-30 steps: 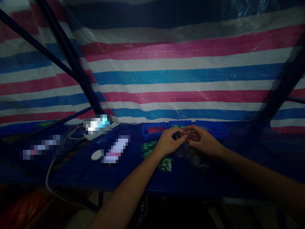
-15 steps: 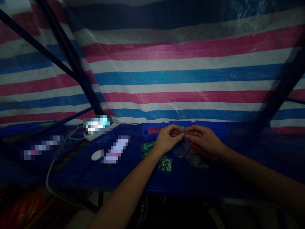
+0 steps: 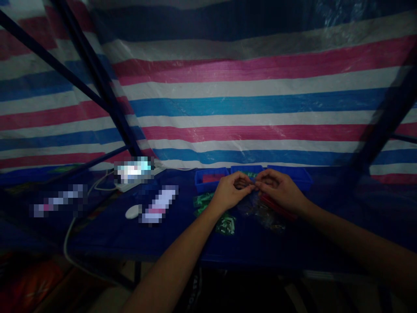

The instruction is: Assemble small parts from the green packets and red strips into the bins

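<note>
1. Starting nearest: clear bags and green bags on the table, below the hands; contents too dark to identify.
2. Red strip beside the clear bags, partly covered by the right hand.
3. Left hand meets the right hand above the bags; thumbs and forefingers curled inward, tips close together. Whether anything is pinched between them: cannot tell.
4. Fine fingertip work, it seems. Doing it well likely means steady wrists, a light grip, and staying over the bags so a dropped bit is easily found. Dim light could cause slips.
5. Left bin: red block inside.
6. Middle bin: green packets, partly hidden by hands.
7. Right bin: partly blocked by the right hand, contents unclear.
</note>
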The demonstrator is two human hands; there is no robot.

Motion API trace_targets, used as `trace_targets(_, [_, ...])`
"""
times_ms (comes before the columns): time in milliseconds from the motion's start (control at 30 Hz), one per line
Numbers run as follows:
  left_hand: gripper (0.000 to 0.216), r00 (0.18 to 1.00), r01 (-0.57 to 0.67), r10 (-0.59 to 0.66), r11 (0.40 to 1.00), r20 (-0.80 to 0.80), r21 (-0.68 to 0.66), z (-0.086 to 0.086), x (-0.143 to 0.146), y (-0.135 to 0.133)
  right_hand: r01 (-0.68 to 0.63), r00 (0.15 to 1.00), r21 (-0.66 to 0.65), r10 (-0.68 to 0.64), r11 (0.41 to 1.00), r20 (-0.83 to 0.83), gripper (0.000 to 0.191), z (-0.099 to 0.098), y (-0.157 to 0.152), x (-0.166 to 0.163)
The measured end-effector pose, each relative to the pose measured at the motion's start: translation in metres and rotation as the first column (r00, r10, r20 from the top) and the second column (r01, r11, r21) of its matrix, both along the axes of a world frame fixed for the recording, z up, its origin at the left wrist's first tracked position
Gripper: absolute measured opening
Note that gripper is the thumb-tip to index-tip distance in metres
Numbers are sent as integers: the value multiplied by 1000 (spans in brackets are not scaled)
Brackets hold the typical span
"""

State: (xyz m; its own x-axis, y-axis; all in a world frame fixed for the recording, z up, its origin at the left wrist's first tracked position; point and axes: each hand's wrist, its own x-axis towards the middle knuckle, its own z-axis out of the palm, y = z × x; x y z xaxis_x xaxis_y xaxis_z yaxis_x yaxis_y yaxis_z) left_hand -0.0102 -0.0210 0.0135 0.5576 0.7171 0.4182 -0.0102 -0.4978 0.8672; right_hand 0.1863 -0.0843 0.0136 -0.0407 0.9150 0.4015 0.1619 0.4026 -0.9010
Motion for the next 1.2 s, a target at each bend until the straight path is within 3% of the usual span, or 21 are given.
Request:
trace_targets(367, [32,997,52,-48,995,53,-81,-2,0,2,80,997,-32,-80,996,-14,42,3,-1,1])
trace_targets(633, [33,994,82,-75,994,79,-77,-3,1,2,163,977,87,-173,983,126,38,2,0,2])
trace_targets(867, [44,986,132,-112,978,124,-162,-5,2,7,172,983,71,-176,982,54,37,0,0,3])
trace_targets(1200, [45,986,120,-101,982,131,-148,-5,1,7,127,992,69,-126,990,-15,42,1,0,0])
